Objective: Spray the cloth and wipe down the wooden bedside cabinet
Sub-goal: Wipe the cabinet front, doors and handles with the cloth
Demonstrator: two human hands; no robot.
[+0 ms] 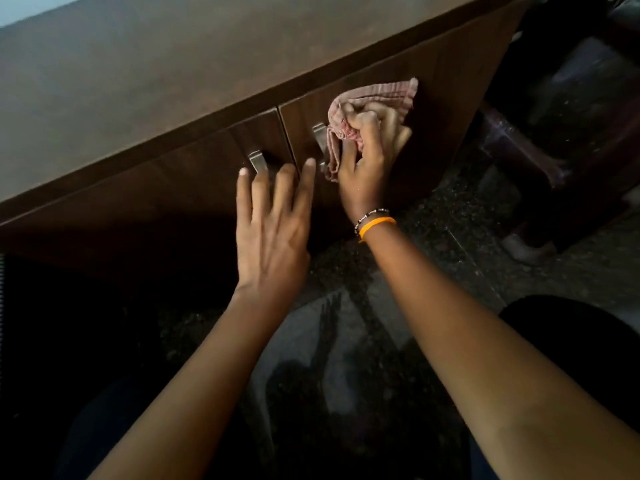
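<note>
The dark wooden bedside cabinet (173, 98) fills the upper left, with two front doors and metal handles. My right hand (367, 157) grips a bunched pink cloth (374, 95) and presses it against the right door (450, 98), next to that door's handle (320, 136). My left hand (273, 223) is flat with straight, spread fingers in front of the left door, its fingertips over the left handle (258, 161). No spray bottle is in view.
A dark speckled stone floor (450, 237) lies below the cabinet. Dark furniture with a leg (533, 251) stands at the right, close to the cabinet's right end. My knee in dark fabric (571, 341) shows at the lower right.
</note>
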